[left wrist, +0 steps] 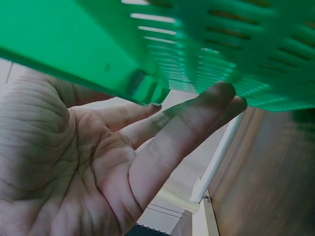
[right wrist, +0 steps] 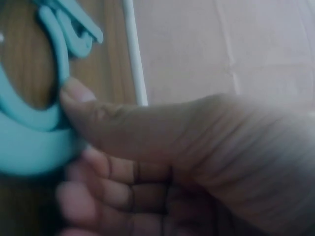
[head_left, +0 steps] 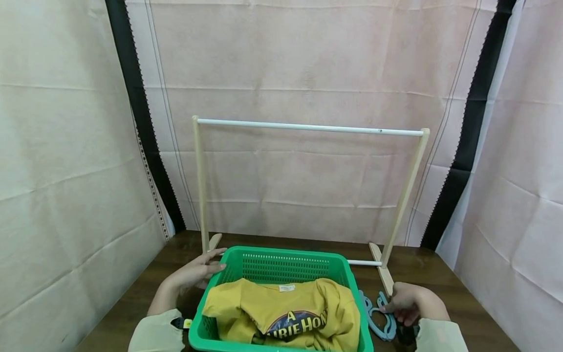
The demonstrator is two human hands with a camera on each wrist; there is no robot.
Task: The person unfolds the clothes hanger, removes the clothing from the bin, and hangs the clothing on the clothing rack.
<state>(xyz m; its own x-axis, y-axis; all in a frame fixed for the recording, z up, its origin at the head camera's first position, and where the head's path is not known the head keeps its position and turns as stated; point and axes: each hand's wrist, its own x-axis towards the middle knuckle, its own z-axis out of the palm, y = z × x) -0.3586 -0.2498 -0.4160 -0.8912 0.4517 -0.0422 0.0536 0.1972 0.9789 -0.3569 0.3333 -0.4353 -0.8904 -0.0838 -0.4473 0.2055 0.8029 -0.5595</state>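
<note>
A green plastic basket (head_left: 235, 259) stands in front of me with a folded yellow T-shirt (head_left: 343, 308) inside. My left hand (head_left: 198, 273) touches the basket's left rim. In the left wrist view its fingers (left wrist: 162, 152) stretch out below the rim, and the thumb is partly hidden behind it. To the right of the basket, my right hand (head_left: 409, 302) pinches a light-blue plastic hanger (head_left: 387, 330) on the table. The right wrist view shows the thumb (right wrist: 123, 128) against the hanger's curved body (right wrist: 34, 147); its other fingers are curled and blurred.
A garment rack with a white top bar (head_left: 308, 127) stands behind the basket. Its right foot (head_left: 381, 271) is close to my right hand. The brown wooden table (head_left: 466, 322) is bounded by pale cloth walls (head_left: 286, 63).
</note>
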